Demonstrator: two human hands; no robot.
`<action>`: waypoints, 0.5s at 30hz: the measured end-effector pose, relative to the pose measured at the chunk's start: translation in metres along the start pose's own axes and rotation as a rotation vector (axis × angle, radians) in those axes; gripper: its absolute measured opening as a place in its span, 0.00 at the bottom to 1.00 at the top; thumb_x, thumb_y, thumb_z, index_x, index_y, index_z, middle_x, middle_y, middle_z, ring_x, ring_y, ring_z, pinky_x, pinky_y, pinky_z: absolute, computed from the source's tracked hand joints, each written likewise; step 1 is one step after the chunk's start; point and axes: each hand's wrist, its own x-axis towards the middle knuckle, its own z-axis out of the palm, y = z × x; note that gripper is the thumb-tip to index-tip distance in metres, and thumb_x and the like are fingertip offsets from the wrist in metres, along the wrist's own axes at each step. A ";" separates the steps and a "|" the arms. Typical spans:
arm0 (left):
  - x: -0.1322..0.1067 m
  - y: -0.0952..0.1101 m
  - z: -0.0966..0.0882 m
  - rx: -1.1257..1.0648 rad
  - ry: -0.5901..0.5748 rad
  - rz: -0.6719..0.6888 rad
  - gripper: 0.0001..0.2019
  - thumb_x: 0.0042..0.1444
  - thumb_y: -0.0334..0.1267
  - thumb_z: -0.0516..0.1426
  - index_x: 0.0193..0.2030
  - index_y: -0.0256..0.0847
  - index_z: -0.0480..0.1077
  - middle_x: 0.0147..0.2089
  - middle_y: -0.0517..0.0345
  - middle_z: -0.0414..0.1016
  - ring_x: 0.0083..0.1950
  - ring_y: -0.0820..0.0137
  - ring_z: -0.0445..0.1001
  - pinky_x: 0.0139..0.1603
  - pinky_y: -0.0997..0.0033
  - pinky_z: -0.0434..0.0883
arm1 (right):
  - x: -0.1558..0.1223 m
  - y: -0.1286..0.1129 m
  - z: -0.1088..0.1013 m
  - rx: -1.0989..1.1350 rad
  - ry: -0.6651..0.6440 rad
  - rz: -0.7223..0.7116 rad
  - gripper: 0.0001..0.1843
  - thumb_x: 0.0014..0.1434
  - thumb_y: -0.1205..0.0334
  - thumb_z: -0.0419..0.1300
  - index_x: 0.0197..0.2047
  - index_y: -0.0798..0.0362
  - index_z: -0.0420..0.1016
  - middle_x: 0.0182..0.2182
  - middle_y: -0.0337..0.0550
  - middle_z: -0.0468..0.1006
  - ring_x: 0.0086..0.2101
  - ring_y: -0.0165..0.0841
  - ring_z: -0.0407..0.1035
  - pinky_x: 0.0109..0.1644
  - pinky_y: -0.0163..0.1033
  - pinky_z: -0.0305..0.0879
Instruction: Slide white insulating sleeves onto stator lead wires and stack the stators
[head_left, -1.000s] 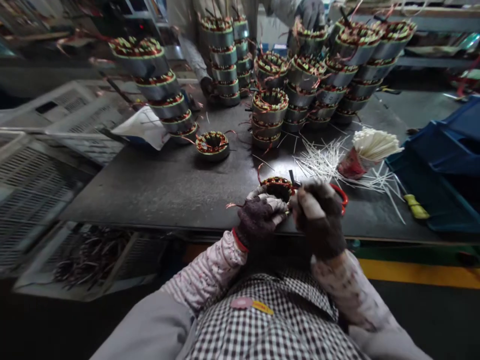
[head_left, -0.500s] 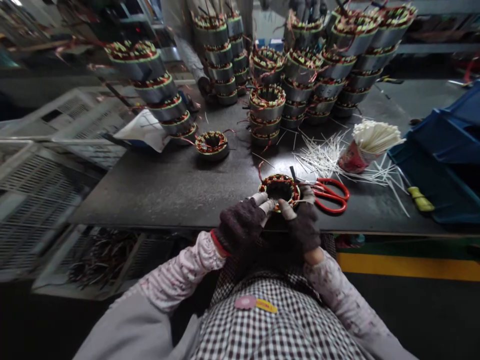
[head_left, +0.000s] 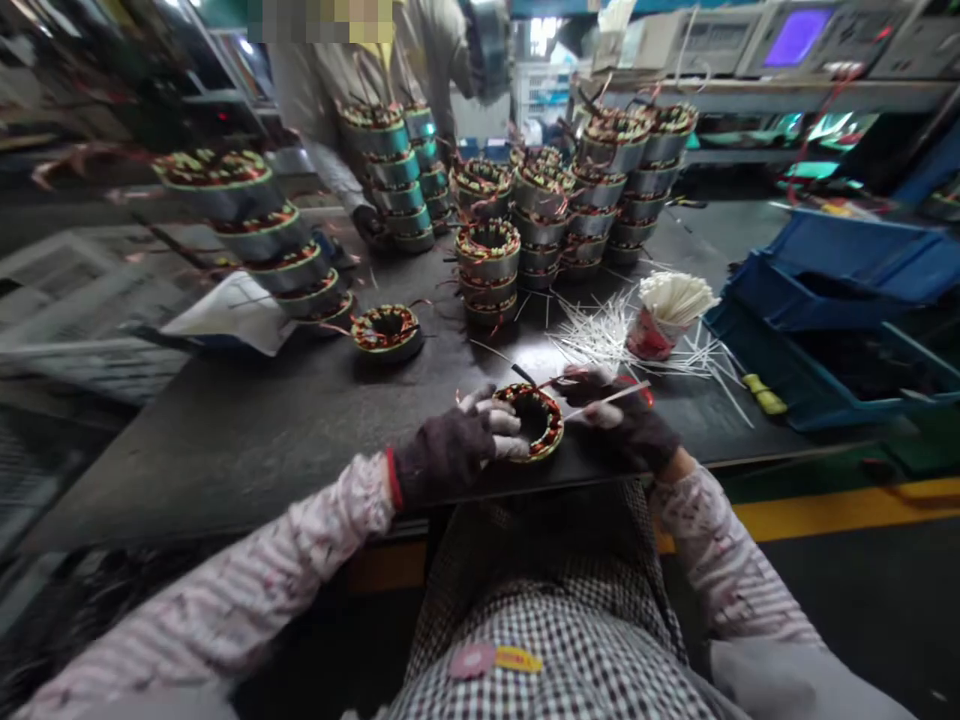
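A motor stator (head_left: pixel 556 432), a ring with copper windings and a pale green edge, lies near the front edge of the dark table. My left hand (head_left: pixel 457 440), in a dark glove with pale fingertips, grips its left rim. To the right of the ring, my right hand (head_left: pixel 622 425) is closed, with a thin white strip (head_left: pixel 628 392) between thumb and fingers. Red-handled scissors (head_left: pixel 643 390) are mostly hidden beneath that hand. Copper leads and a black sleeve (head_left: pixel 523 375) stick out from the ring's far side.
Another stator (head_left: pixel 386 335) lies to the left. Stacked stators (head_left: pixel 487 265) stand behind, with a leaning stack (head_left: pixel 259 235) at far left. White strips (head_left: pixel 592 335) lie around a red cup (head_left: pixel 651 335). Blue bins (head_left: pixel 847 380) and a yellow-green handle (head_left: pixel 765 393) are right. A co-worker's sleeve (head_left: pixel 337 175) shows behind.
My right hand has left the ring's rim and moved right, over the scissors, with a white strip in its fingers. My left hand stays on the ring. The view has shifted.
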 end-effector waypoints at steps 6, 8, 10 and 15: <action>-0.011 0.007 0.047 0.109 0.282 0.002 0.10 0.73 0.35 0.65 0.55 0.51 0.87 0.58 0.55 0.92 0.63 0.57 0.90 0.82 0.38 0.76 | 0.053 -0.003 -0.076 -0.702 0.773 0.018 0.18 0.67 0.56 0.76 0.53 0.62 0.87 0.53 0.65 0.89 0.56 0.49 0.83 0.66 0.55 0.73; -0.002 0.008 0.056 0.118 0.357 0.013 0.08 0.73 0.35 0.65 0.52 0.50 0.87 0.50 0.58 0.93 0.53 0.60 0.92 0.79 0.41 0.79 | 0.071 -0.012 -0.089 -0.841 0.752 0.075 0.14 0.67 0.61 0.75 0.48 0.66 0.89 0.53 0.69 0.89 0.59 0.52 0.82 0.67 0.56 0.69; 0.007 0.011 0.062 0.121 0.426 -0.027 0.08 0.74 0.35 0.65 0.52 0.49 0.87 0.48 0.57 0.93 0.51 0.60 0.92 0.79 0.40 0.79 | 0.074 -0.023 -0.090 -0.849 0.733 0.093 0.14 0.71 0.60 0.71 0.47 0.67 0.89 0.51 0.68 0.89 0.58 0.51 0.84 0.66 0.54 0.69; 0.023 0.030 0.072 0.063 0.526 -0.266 0.06 0.73 0.37 0.67 0.51 0.47 0.87 0.50 0.55 0.93 0.55 0.58 0.91 0.84 0.37 0.74 | -0.005 -0.040 -0.029 -0.816 0.759 -0.263 0.17 0.83 0.56 0.61 0.54 0.57 0.89 0.50 0.61 0.90 0.51 0.47 0.86 0.60 0.52 0.78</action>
